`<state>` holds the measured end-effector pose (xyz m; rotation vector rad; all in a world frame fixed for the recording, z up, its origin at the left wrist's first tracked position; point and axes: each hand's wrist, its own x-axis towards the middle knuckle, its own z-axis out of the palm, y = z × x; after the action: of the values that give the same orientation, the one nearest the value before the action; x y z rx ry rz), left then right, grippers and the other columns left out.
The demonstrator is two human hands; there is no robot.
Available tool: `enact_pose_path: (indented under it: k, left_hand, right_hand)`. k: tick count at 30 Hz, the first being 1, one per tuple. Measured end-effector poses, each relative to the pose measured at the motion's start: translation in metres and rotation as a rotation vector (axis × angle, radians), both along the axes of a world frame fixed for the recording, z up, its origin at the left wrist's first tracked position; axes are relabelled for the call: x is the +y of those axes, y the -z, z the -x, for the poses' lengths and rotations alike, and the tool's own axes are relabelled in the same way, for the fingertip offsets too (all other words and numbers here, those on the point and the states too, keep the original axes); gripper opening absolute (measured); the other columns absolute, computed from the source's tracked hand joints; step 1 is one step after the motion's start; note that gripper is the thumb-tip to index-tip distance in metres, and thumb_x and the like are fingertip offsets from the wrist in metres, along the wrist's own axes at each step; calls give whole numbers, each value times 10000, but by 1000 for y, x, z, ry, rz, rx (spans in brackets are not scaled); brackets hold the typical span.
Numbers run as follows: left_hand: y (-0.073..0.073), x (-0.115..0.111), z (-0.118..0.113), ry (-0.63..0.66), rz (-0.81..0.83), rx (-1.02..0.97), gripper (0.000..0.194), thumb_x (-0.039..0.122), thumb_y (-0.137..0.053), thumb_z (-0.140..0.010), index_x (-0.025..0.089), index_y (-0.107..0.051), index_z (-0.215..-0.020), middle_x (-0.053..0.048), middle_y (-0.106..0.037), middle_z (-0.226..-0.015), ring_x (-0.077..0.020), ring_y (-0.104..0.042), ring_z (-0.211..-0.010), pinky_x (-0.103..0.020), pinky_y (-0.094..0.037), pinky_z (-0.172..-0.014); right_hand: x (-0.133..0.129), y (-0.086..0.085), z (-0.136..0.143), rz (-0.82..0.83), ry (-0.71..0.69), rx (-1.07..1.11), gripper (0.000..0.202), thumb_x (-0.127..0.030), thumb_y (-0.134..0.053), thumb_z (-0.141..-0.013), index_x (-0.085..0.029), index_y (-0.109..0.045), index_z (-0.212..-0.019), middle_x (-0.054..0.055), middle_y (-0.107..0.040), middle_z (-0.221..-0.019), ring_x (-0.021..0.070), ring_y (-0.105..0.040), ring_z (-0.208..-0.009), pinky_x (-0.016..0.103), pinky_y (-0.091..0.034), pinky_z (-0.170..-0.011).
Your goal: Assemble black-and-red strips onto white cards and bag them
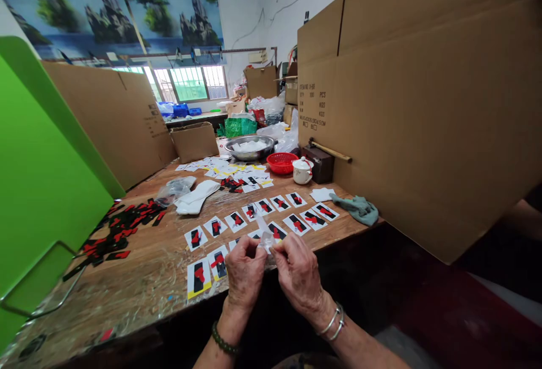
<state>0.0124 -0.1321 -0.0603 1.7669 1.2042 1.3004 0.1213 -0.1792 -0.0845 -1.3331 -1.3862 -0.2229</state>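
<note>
Near the table's front edge, my left hand (245, 267) and my right hand (296, 267) pinch a clear plastic bag (265, 232) between thumbs and fingers. The bag stands up between the hands; what it holds, if anything, I cannot make out. Beyond and beside it lie two rows of white cards, each with a black strip and a red piece on top. One such card (199, 276) with a yellow edge is left of my left hand, and another card (325, 211) ends the row at the right. My hands hide part of the front row.
Black and red pieces (121, 225) are heaped at the left beside a green panel (46, 177). Behind the rows stand a steel basin (249, 154), red basket (282, 163) and white lidded cup (302, 171). A cloth (358, 209) lies by a tall cardboard box (406, 103) at right.
</note>
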Motion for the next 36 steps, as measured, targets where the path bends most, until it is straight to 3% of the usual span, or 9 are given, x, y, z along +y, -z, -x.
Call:
enact_pose_path:
  k: [3, 10, 13, 17, 20, 24, 29, 33, 36]
  left_hand:
    - [2, 1, -8, 24, 7, -24, 121, 258, -644, -706, 204, -608, -603, 23, -615, -549, -127, -533, -520, -225, -426, -535]
    - [13, -11, -28, 115, -50, -72, 155, 277, -644, -747, 223, -602, -608, 23, -583, -563, -126, -506, -535, -243, -424, -569]
    - [11, -16, -28, 291, 183, -297, 96, 276, -719, -711, 204, -656, -709, -7, -649, -680, -146, -584, -642, -253, -474, -643]
    - [-3, -16, -30, 674, 696, -762, 394, 309, -760, -730, 195, -659, -1092, -89, -702, -1066, -220, -661, -954, -338, -523, -832]
    - [-9, -9, -39, 594, 854, -1024, 326, 309, -754, -750, 155, -674, -1026, -94, -716, -1049, -237, -670, -987, -374, -524, -901]
    - [-8, 1, -55, 445, 1048, -1163, 150, 217, -664, -822, 108, -687, -924, -109, -736, -905, -253, -693, -951, -389, -544, -902]
    - [-4, 4, -66, 449, 1037, -1190, 147, 218, -621, -863, 119, -697, -941, -110, -740, -901, -228, -712, -845, -388, -565, -865]
    - [3, 10, -75, 376, 1038, -1176, 131, 210, -597, -888, 131, -686, -943, -73, -733, -849, -169, -699, -708, -336, -583, -803]
    - [9, 18, -80, 301, 1047, -1164, 127, 184, -573, -902, 142, -663, -981, -41, -713, -780, -146, -678, -614, -316, -594, -730]
  right_hand:
    - [1, 0, -1, -24, 60, -55, 165, -165, -452, -929, -221, -510, -786, 24, -543, -728, 184, -521, -705, 290, -419, -630]
    - [17, -4, -28, -24, 143, -58, 196, -117, -436, -906, -212, -577, -1004, 78, -615, -951, 217, -581, -936, 367, -474, -840]
    - [19, -2, -39, -125, 120, -18, 225, -100, -440, -914, -221, -612, -996, 72, -614, -956, 196, -602, -945, 339, -494, -833]
    - [15, 1, -41, -148, 44, 51, 217, -104, -490, -902, -240, -656, -928, 51, -603, -917, 179, -614, -887, 324, -512, -797]
    - [12, 1, -36, -131, 13, 101, 176, -105, -552, -855, -237, -668, -838, 41, -598, -890, 190, -597, -873, 342, -505, -781]
    - [12, 4, -34, -138, 99, 116, 100, -156, -630, -804, -229, -667, -862, 66, -579, -985, 233, -549, -976, 431, -468, -870]
    - [18, 16, -37, -88, 119, 316, 153, -204, -599, -809, -208, -586, -961, 105, -527, -1098, 247, -510, -1092, 440, -480, -917]
    - [20, 28, -38, -20, 77, 448, 91, -194, -574, -802, -201, -562, -892, 87, -540, -1044, 201, -560, -923, 344, -518, -773]
    - [18, 35, -53, 184, -70, 535, 154, -184, -579, -775, -205, -570, -927, 39, -586, -932, 154, -560, -750, 283, -496, -665]
